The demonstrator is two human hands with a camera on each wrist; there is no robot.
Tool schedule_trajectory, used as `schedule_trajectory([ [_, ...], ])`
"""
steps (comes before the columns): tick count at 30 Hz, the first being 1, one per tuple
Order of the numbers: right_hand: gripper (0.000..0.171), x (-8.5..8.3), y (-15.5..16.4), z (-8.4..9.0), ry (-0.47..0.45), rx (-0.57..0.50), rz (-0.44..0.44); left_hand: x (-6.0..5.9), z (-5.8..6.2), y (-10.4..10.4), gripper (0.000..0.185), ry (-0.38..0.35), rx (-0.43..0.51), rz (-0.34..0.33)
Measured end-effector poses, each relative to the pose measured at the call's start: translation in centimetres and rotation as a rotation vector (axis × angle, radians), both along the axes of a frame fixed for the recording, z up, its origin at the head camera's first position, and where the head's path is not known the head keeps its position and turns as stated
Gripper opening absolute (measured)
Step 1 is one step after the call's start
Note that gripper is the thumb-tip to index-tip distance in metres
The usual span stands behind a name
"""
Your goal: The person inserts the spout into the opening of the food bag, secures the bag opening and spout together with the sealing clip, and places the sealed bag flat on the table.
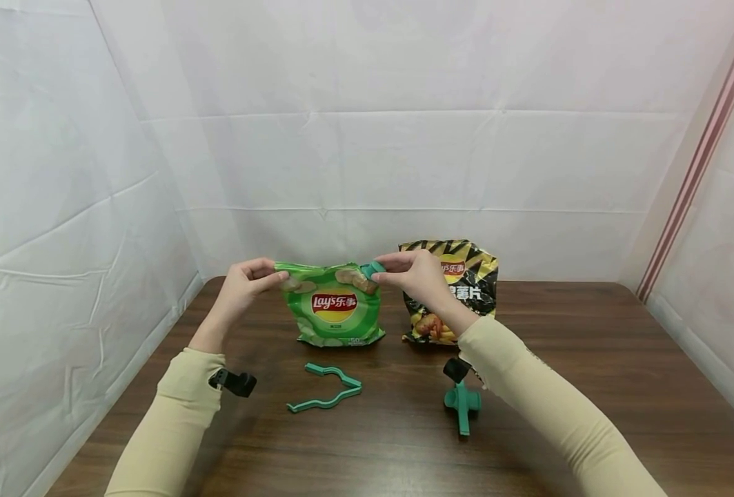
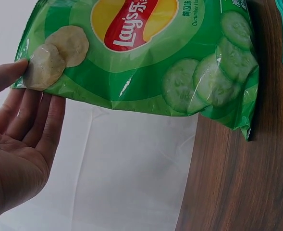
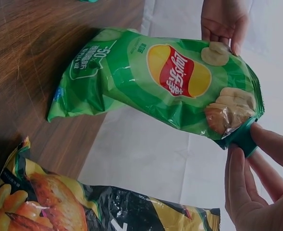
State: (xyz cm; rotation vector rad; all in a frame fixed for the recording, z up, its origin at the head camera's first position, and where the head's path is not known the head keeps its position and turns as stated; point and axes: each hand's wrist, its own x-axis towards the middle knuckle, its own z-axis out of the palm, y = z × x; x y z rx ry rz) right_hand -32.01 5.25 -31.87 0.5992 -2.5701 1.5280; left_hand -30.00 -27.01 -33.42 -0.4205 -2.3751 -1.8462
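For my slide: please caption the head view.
Both hands hold a green chip bag upright on a wooden table.

Two bare hands, long beige sleeves, small black camera mounts under both wrists

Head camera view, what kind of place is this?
Probably a staged recording booth, not a kitchen: white sheets wall in a wooden table that carries two chip bags, green and black, plus teal bag clips.

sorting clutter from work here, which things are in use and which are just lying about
In use: green chip bag, pinched at its top corners by the left hand and right hand; teal clip at the right corner.

Lying about: black chip bag, open teal clip, closed teal clip.
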Motion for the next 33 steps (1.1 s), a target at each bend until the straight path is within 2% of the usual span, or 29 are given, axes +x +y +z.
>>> schedule_trajectory([
  [11,0.033,-0.1,-0.2,0.0,-0.041,-0.034,-0.028,0.0,0.4,0.2,0.017,-0.020,-0.003,0.006],
  [18,0.035,-0.4,-0.1,0.1,-0.120,-0.102,-0.012,1.4,2.0,1.1,0.018,-0.023,-0.012,0.007],
  [25,0.037,-1.0,-0.1,0.1,-0.156,-0.120,-0.001,-0.4,0.3,0.3,0.021,0.006,-0.004,0.011],
  [33,0.036,-1.3,0.0,-0.1,-0.152,-0.115,-0.005,-0.4,0.5,0.5,0.030,0.062,-0.111,0.038],
])
